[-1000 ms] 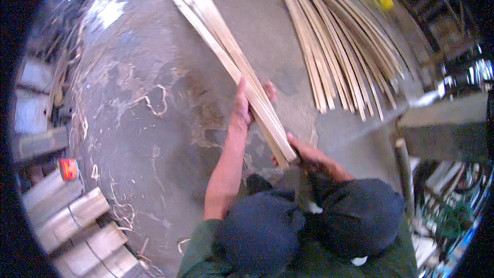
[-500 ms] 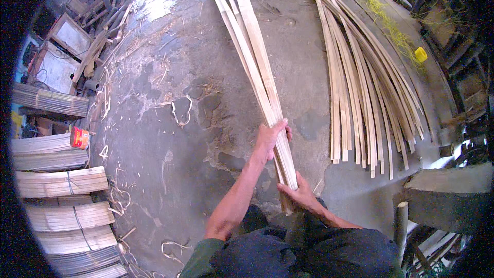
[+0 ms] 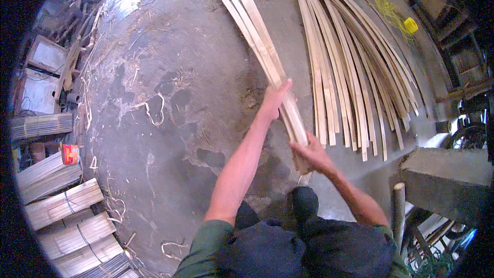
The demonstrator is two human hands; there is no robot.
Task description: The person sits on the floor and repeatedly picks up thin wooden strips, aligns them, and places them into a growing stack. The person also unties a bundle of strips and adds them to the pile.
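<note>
A bundle of long, pale wooden strips (image 3: 261, 41) slants from the top of the view down toward my legs, its strips fanned apart at the far end. My left hand (image 3: 277, 101) is closed around the bundle, thumb laid over the top. Lower down, near the bundle's close end, my right hand (image 3: 312, 153) grips it too, slightly smeared by motion. The strips' near tips show below that hand, above my dark shoe (image 3: 304, 201). To the right, a spread of similar loose strips (image 3: 329, 72) lies on the floor.
Tied stacks of short slats (image 3: 67, 203) line the left side, with a small red packet (image 3: 70, 154) on one. A concrete block (image 3: 447, 177) and an upright pole (image 3: 398, 211) stand at right. Yellow string (image 3: 378, 0) and a yellow object (image 3: 410, 25) lie far right. Scraps litter the grey floor.
Both hands and the held bundle have shifted up and forward, away from my body, slightly rightward. The view has turned a little, so the floor strips appear further left. Both hands keep their hold.
</note>
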